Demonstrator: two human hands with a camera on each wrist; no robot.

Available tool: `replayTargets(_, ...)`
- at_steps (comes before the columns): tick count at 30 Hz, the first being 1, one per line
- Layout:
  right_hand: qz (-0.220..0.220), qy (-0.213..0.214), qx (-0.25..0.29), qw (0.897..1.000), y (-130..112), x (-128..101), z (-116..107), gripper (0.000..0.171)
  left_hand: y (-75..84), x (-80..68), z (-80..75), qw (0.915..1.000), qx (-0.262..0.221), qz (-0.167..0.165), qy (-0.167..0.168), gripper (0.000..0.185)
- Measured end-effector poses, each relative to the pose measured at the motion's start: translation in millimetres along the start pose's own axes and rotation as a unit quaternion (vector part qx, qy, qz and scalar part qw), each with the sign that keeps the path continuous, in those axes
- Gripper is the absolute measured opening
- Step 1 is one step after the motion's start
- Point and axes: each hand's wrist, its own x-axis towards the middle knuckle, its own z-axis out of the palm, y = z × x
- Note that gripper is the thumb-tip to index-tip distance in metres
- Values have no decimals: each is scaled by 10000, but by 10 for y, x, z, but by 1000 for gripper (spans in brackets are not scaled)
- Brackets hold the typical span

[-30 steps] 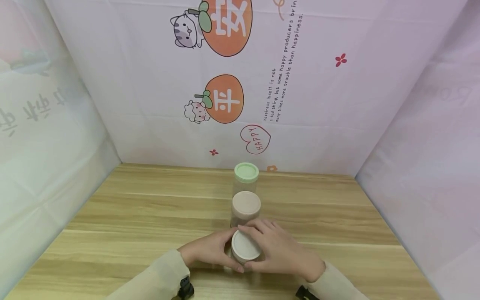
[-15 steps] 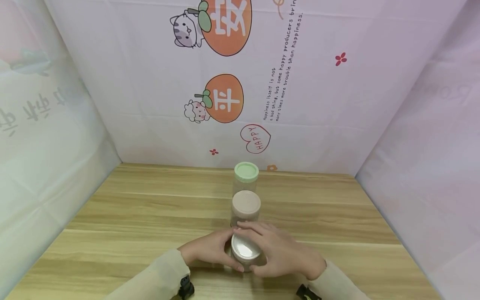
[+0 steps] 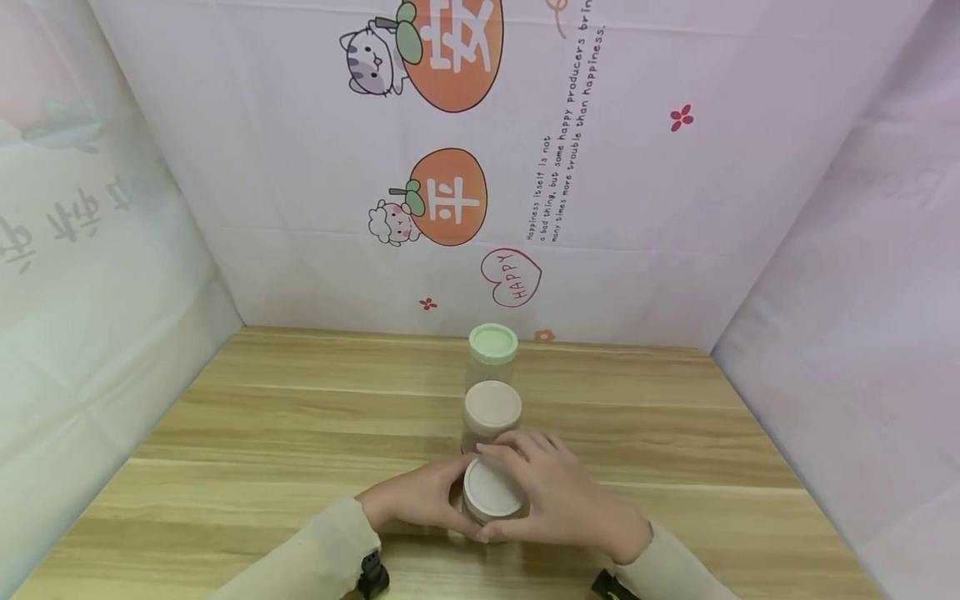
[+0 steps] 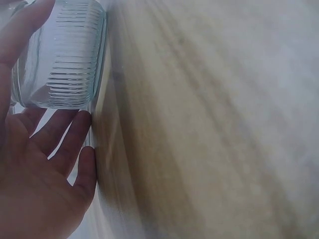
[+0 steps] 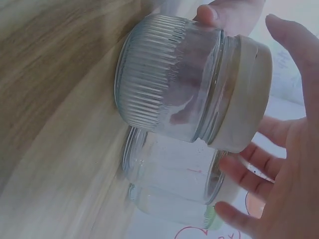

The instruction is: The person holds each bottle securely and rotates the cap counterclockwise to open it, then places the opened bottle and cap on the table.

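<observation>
In the head view my left hand (image 3: 431, 500) grips a ribbed clear glass jar (image 5: 169, 79) from the left, its thumb and fingers around the glass. The jar stands upright on the table. A white lid (image 3: 492, 486) sits on the jar's mouth, with glass threads visible below it in the right wrist view. Around the lid curves my right hand (image 3: 562, 500), fingers loosely bent. Its thumb (image 5: 289, 37) stands apart from the lid in the right wrist view, while some fingertips pass behind the lid, where contact is hidden.
Directly behind stands a jar with a pale beige lid (image 3: 492, 405), then one with a green lid (image 3: 492, 343), all in one line. The wooden table (image 3: 315, 417) runs back to a printed cloth wall (image 3: 622, 250). More cloth hangs at both sides.
My right hand has shifted around the lid, its thumb going right, then back left near the left thumb. Glare on the lid came and went. My left hand and the other jars stay put.
</observation>
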Motion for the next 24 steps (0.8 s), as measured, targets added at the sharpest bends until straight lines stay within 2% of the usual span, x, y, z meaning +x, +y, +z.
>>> replayTargets(6, 369, -13, -265, 9990, -15, -8, -10, 88, -15, 5, 5, 10000, 54, 9, 35, 86)
replayTargets(11, 478, -25, -348, 9982, -17, -11, -8, 87, -35, 3, 4, 10000, 21, 75, -9, 86)
replayTargets(19, 335, -98, -238, 9991, -8, -10, 4, 86, -26, 3, 2, 9999, 68, 118, 7, 86)
replayTargets(24, 198, -170, -62, 9996, 11, -5, 2, 79, 3, -2, 2, 9998, -91, 156, -44, 87)
